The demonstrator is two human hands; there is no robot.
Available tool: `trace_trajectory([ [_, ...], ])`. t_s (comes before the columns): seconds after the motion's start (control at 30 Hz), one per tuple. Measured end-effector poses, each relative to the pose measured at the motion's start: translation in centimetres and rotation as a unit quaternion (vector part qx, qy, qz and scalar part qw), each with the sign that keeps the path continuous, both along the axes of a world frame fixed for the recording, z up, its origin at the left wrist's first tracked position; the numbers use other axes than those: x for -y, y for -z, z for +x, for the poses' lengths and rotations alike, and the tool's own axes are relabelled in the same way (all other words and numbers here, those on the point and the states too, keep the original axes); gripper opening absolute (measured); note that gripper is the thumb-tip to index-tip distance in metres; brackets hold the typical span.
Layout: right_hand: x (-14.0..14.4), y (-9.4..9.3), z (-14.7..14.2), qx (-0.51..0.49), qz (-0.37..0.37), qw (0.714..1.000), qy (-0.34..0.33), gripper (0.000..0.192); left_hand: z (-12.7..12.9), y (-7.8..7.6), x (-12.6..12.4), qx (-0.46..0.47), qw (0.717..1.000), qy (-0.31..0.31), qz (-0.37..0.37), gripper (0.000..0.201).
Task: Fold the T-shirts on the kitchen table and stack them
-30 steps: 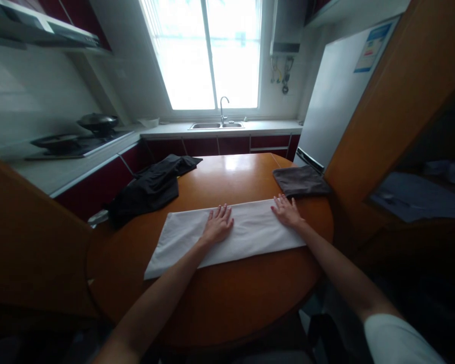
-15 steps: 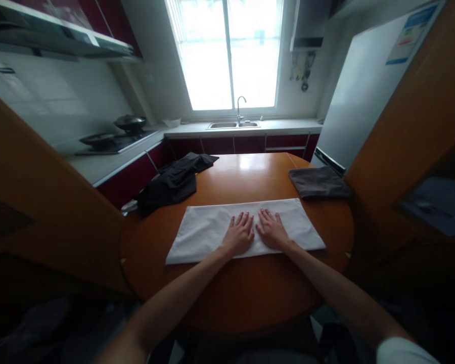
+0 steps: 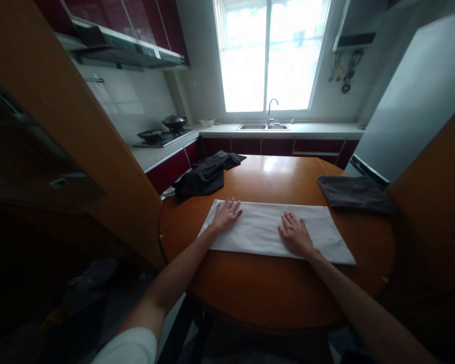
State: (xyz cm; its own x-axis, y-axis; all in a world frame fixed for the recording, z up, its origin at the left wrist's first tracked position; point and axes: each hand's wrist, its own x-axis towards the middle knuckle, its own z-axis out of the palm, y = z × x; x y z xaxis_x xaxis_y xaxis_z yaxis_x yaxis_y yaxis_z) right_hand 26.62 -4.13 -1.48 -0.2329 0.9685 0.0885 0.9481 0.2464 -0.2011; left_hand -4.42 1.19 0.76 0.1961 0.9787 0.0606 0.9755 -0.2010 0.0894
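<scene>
A white folded cloth (image 3: 260,227) lies spread in a long, flat rectangle near the front of the round wooden table (image 3: 273,288). My left hand (image 3: 226,215) rests open on its left part, fingers spread and pointing to the far edge. On the cloth right of the middle, my right hand (image 3: 294,233) lies flat with its fingers stretched out. Neither hand grips anything. Small wrinkles show in the fabric, and the forearms hide parts of its near edge.
A crumpled black garment (image 3: 207,174) lies at the table's back left. On the right is a folded dark grey cloth (image 3: 354,193). Beyond stand a counter with a sink (image 3: 252,127), a stove with pans (image 3: 174,122) and a fridge (image 3: 420,96).
My hands have moved apart: the left has slid toward the cloth's left end, while the right stays right of the middle. The view has turned to the left.
</scene>
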Motion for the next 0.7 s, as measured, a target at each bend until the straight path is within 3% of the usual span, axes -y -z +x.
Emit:
trace_trajectory([
  [0.13, 0.0, 0.1, 0.0, -0.002, 0.003, 1.0, -0.002, 0.061, -5.3, -0.3, 0.0, -0.009, 0.999, -0.043, -0.019, 0.064],
  [0.23, -0.1, 0.1, -0.1, -0.005, 0.001, 1.0, 0.0, 0.061, -5.5, -1.1, 0.0, -0.018, 0.998, -0.06, -0.031, 0.065],
  [0.33, -0.1, -0.1, -0.1, -0.009, -0.003, 1.0, 0.0, 0.061, -2.0, -2.0, 0.0, -0.026, 0.998, -0.053, 0.006, 0.067],
  [0.43, 0.0, -0.5, -0.1, -0.015, -0.007, 1.0, 0.001, 0.061, 3.9, -2.1, 0.3, 0.002, 0.997, 0.033, 0.064, 0.061],
  [0.53, 0.3, -0.8, -0.3, -0.031, -0.007, 1.0, 0.001, 0.061, 8.9, -1.0, 0.6, 0.034, 0.991, 0.106, 0.075, 0.057],
  [0.6, 0.2, -0.8, -0.4, -0.051, -0.005, 0.999, -0.009, 0.06, 10.7, 0.0, 0.6, 0.033, 0.991, 0.114, 0.059, 0.058],
  [0.7, -0.5, -0.9, 0.7, -0.102, 0.017, 0.995, -0.002, 0.056, 11.0, 1.1, 0.6, 0.02, 0.993, 0.114, 0.031, 0.058],
])
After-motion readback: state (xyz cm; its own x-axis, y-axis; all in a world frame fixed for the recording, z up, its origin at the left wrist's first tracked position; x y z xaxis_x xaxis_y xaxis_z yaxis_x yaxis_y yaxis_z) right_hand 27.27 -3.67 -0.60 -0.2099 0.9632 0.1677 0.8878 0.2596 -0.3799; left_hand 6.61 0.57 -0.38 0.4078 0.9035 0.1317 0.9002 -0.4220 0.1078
